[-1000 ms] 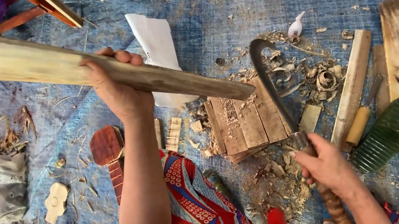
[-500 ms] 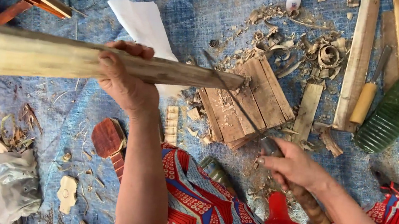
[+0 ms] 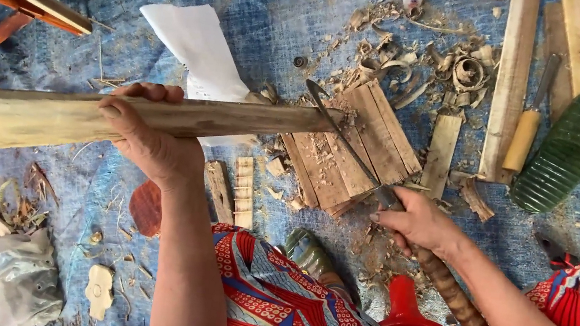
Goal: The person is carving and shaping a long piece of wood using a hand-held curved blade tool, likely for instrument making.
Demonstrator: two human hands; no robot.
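Our left hand [image 3: 154, 147] wraps the long plank [image 3: 121, 115] lying left-right; right hand [image 3: 419, 221] grips the curved blade [image 3: 344, 136], tip touching its right end

A long pale wooden plank [image 3: 120, 118] lies level, its end against a curved dark metal blade [image 3: 342, 144] over a scarred wooden block [image 3: 353, 153].

Long plank [image 3: 82, 117] left of slatted block [image 3: 349, 149], blade [image 3: 343, 140] across block, bottle [image 3: 572, 148] far right, chisel [image 3: 526, 129] beside it
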